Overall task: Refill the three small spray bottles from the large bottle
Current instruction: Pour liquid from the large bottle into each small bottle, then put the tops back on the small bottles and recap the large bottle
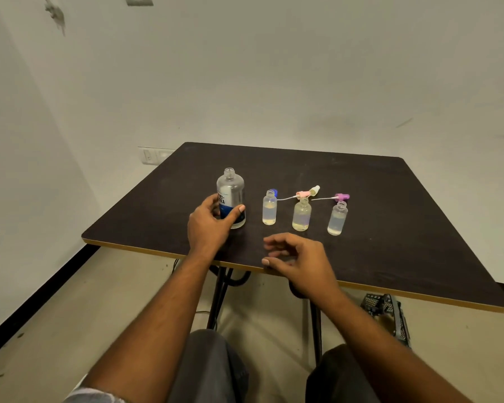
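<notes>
We grip the big bottle (pixel 230 196) with our left hand (pixel 211 225).
Right hand (pixel 298 258) hovers, fingers loosely curled, empty.

The table (pixel 361 205) is dark brown, almost black, with a yellow-tan edge. The large bottle (pixel 230 196) is see-through with a blue and white label. The three small bottles (pixel 302 214) are clear — pale yellowish inside. At their 12 o'clock lie the spray tops: blue (pixel 274 192), pink and cream (pixel 308 193), purple (pixel 342 196). The wall (pixel 274 68) is white — the floor (pixel 99 301) tan.
</notes>
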